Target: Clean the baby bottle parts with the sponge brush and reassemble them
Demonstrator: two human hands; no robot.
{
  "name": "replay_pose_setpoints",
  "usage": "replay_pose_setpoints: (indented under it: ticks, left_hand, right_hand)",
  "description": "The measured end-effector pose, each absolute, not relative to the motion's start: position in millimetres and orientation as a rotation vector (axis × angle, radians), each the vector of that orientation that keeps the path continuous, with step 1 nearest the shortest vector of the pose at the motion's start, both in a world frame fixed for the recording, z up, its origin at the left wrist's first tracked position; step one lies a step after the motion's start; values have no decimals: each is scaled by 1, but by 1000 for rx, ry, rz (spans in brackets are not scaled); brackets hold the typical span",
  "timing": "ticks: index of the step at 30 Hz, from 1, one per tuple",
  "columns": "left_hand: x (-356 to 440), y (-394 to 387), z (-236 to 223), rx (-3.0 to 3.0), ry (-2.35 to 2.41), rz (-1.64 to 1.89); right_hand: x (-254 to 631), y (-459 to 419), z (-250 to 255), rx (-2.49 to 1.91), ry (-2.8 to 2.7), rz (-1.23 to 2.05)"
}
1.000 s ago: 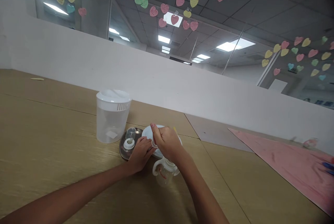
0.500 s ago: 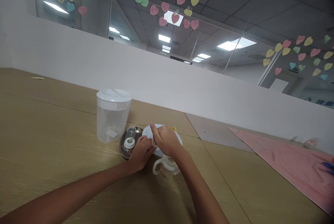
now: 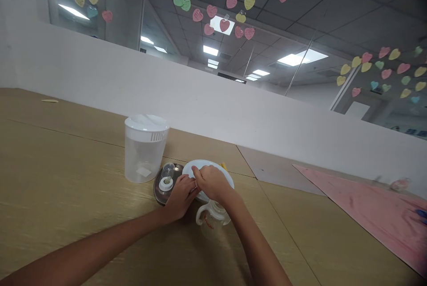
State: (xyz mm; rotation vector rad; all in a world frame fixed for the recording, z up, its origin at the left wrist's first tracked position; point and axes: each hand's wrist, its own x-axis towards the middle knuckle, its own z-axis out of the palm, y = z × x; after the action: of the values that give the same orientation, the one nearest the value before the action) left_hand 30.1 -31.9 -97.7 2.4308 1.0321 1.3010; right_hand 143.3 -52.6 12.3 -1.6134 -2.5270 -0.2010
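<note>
Our right hand (image 3: 213, 181) is curling its fingers closed, apparently on a small pale part (image 3: 196, 184), while our left hand (image 3: 182, 195) is meeting it from the other side with fingers held together. We are seeing only an edge of that part, so we cannot tell its shape or whether the left fingers are truly gripping it. We are judging this to be a two-handed step, with both hands working the small part over the near side of the pale plate (image 3: 203, 163). The next move, we are thinking, is calling for a firm pinch and a steady wrist, since the clear bottle (image 3: 209, 229) with white handles is standing on the desk (image 3: 100, 215) just below our right wrist, and a dropped elbow could be knocking it. Our forearm is partly hiding its top.

Beyond the left hand, a dark metal tray (image 3: 159, 195) is holding a white ring (image 3: 166, 184) and, just behind that, a clear dome (image 3: 169, 169). Something yellow (image 3: 223, 166) is peeking out behind the plate. Farther left, a lidded translucent bucket (image 3: 143, 155) is standing upright; well off to the right, a pink cloth (image 3: 363, 206) is lying flat. The white wall (image 3: 200, 103) is rising behind everything.
</note>
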Motion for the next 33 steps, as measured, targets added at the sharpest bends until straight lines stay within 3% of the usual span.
replay_pose_setpoints:
  ticks: [14,33]
  left_hand:
    - [31,-26,-109,2417,1128,1371]
    - [32,-22,-111,2444,1088,1394]
  right_hand:
    - [157,-49,20,-1227,-2424,425]
    - [160,-76,49,-1078,-2248,-45]
